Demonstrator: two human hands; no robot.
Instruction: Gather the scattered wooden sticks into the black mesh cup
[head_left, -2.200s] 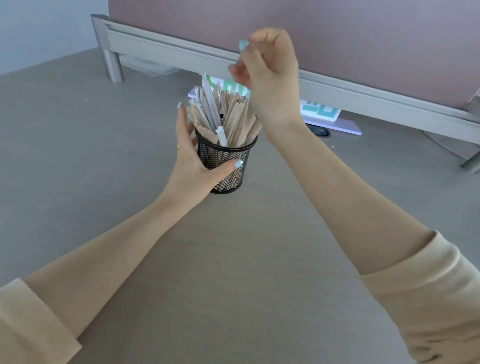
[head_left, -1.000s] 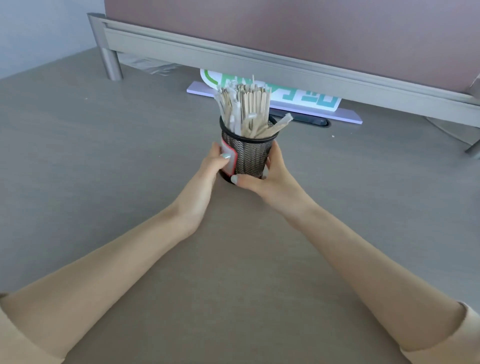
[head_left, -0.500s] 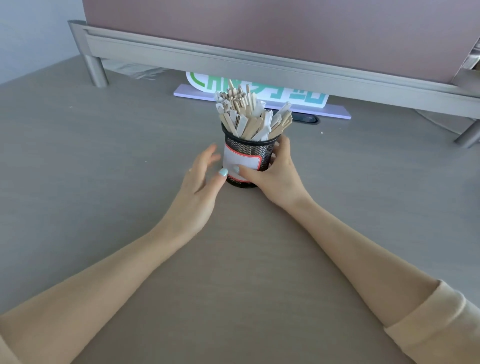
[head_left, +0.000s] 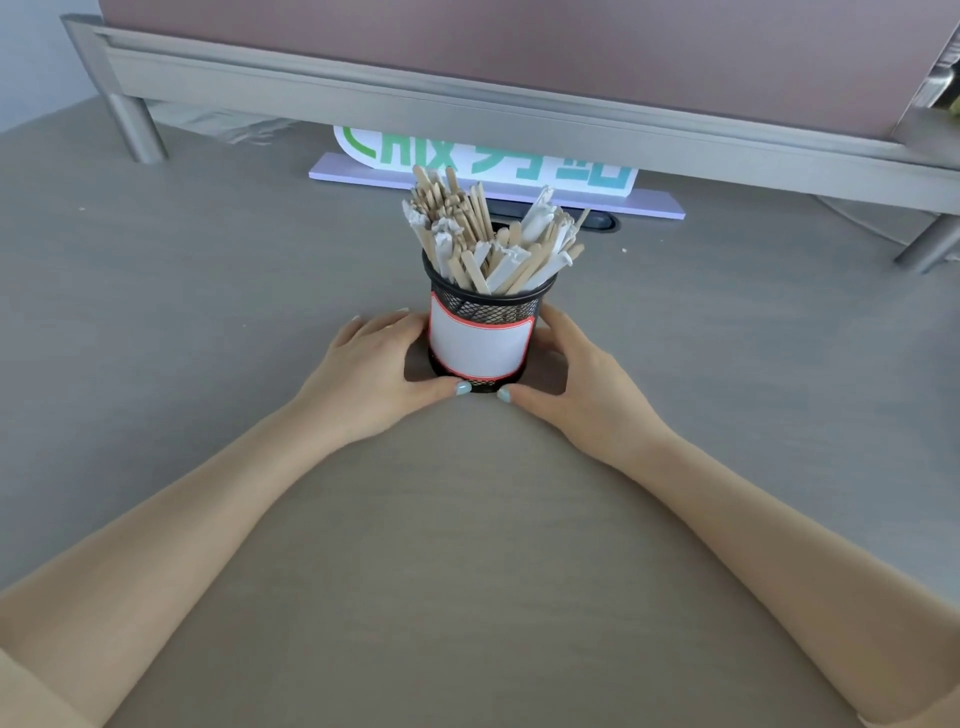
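Note:
The black mesh cup (head_left: 488, 306) stands upright on the grey table, its white label with a red border facing me. Several wooden sticks (head_left: 467, 228), some in white paper wrappers, stand bunched in it and fan out above the rim. My left hand (head_left: 374, 369) cups the left side of the cup's base, thumb tip at the front. On the other side my right hand (head_left: 576, 384) wraps the base the same way. Both thumbs nearly meet below the label. No loose stick lies on the table in view.
A grey metal frame (head_left: 467, 109) with a pink panel runs across the back, on legs at left (head_left: 137, 130) and right (head_left: 930, 244). Under it lies a lilac board with a white and green sign (head_left: 498, 171). A dark oval grommet (head_left: 597, 221) sits behind the cup.
The cup has been turned so the label faces me squarely. My left hand, apart from the cup half a second ago, has closed in on its left side. My right hand stays on it.

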